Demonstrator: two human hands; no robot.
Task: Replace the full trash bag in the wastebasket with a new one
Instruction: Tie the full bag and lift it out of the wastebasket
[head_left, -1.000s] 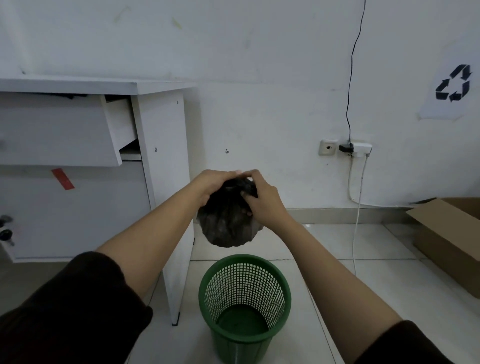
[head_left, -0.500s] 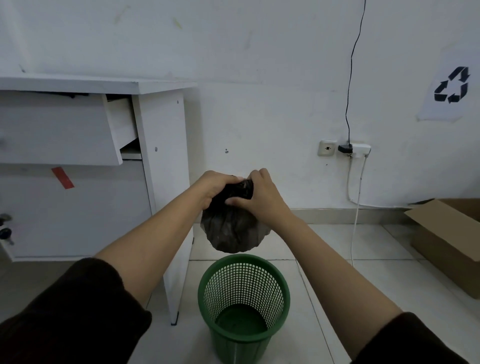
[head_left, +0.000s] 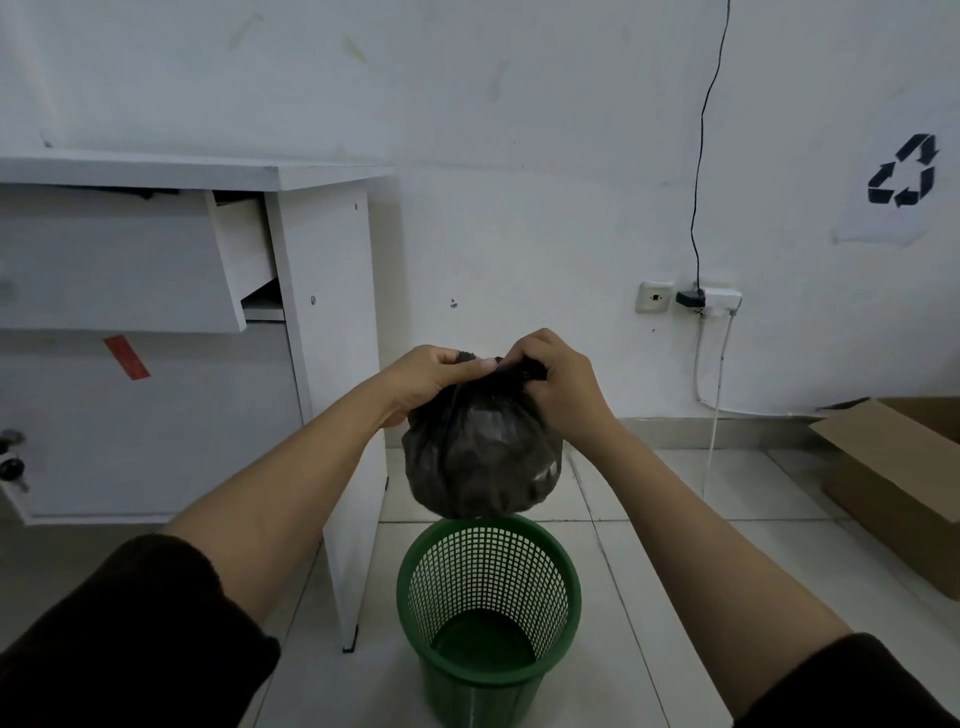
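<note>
Bag (head_left: 480, 457) — soft, crinkly, likely light; neck pinched by left hand (head_left: 426, 382) and right hand (head_left: 558, 384) — best held there, above bin (head_left: 488, 597).

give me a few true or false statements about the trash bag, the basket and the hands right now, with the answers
1. Both hands grip the top of the black trash bag. True: the left hand and right hand pinch its gathered neck.
2. The bag sits inside the green wastebasket. False: it hangs in the air above the basket.
3. The wastebasket already has a new liner. False: its mesh wall and bottom show bare.
4. The desk drawer is partly pulled out. True.
5. The cardboard box stands on the desk. False: it lies on the floor at the right, by the wall.
</note>
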